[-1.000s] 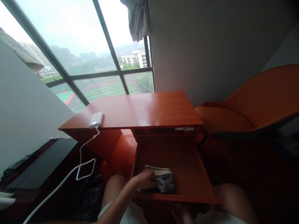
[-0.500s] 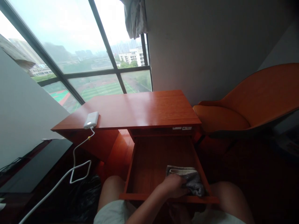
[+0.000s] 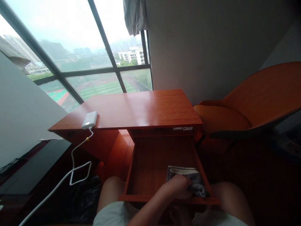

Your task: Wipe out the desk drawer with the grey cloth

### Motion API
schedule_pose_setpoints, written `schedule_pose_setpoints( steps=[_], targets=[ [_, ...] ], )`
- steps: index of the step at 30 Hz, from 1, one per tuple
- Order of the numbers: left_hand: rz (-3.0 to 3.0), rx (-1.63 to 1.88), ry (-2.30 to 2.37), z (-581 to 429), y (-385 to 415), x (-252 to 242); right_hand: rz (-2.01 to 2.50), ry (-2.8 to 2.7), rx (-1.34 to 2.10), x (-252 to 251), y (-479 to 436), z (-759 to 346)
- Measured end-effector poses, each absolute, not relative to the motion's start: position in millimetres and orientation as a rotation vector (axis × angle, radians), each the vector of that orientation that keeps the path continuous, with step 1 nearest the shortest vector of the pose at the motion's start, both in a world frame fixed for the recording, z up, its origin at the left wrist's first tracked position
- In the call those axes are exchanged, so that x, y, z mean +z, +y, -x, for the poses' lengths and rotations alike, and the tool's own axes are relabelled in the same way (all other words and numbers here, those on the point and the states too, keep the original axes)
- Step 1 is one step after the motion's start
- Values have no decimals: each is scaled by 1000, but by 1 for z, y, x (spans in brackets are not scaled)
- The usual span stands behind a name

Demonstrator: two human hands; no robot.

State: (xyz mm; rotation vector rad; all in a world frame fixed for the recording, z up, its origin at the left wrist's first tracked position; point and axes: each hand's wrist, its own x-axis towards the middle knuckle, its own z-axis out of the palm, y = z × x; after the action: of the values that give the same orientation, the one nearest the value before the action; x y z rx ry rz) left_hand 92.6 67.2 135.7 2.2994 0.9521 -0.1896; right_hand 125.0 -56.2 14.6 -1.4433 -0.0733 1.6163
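My left hand (image 3: 178, 189) reaches into an open wooden drawer (image 3: 150, 157) and presses closed fingers onto a folded grey cloth (image 3: 194, 181) with a pale striped edge. The cloth lies in the drawer's front right corner. Below the drawer front a dim shape (image 3: 180, 216) looks like my right hand, with its fingers hidden in shadow. My bare knees (image 3: 113, 191) show on both sides of the drawer.
The drawer hangs under a red-brown desk (image 3: 141, 110). A white power bank (image 3: 89, 120) lies at the desk's left edge, its white cable (image 3: 75, 171) looping down. An orange chair (image 3: 246, 106) stands at the right, a large window behind, a black bag (image 3: 87, 197) lower left.
My left hand has slid the cloth from the drawer's front left to its front right corner. In the last half second it barely moved.
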Motion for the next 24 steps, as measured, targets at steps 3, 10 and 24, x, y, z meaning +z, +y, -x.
schedule_pose_setpoints(
  steps=[3, 10, 24],
  targets=[
    [-2281, -314, 1022, -97, 69, 141, 1448, -43, 1627, 18, -58, -129],
    [-2269, -219, 1090, -97, 59, 140, 1461, -3, 1629, 31, -61, -140],
    [-2337, -262, 995, -100, 66, 132, 1480, 37, 1635, 33, -57, -140]
  ],
)
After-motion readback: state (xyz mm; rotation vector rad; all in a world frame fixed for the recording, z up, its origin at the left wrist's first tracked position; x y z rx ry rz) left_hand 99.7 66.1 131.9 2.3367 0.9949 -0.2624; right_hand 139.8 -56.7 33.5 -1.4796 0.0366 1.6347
